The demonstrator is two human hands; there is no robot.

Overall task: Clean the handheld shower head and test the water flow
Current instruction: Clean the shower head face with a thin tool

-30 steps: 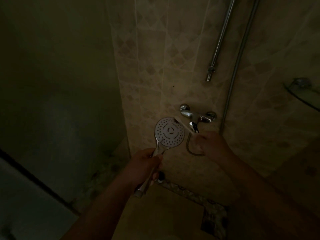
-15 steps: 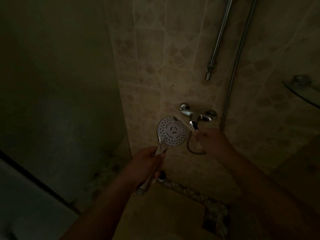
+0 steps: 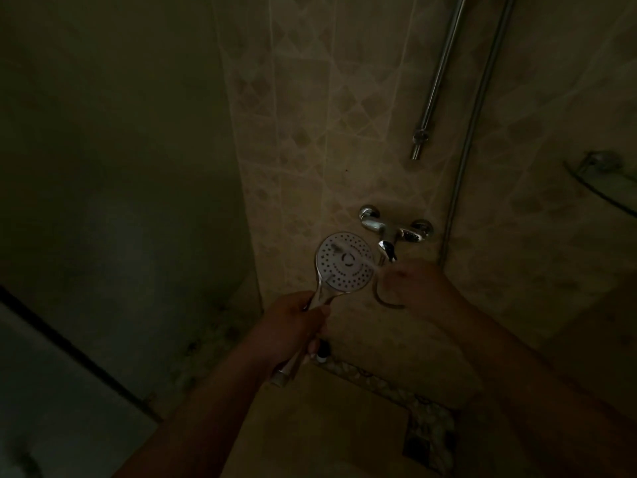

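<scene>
I hold the round chrome handheld shower head (image 3: 345, 262) in my left hand (image 3: 287, 327), fingers wrapped tight around its handle, with the perforated face turned toward me so the nozzles stay in view for cleaning. The head sits just left of the chrome wall mixer tap (image 3: 393, 232) on the far tiled wall. My right hand (image 3: 418, 288) is closed near the head's right edge, blurred; it appears to pinch a thin pale tool (image 3: 358, 251) lying across the face, though I cannot tell what it is. Compared with one second ago, the pale streak reaches further across the face, and my right hand sits slightly higher.
</scene>
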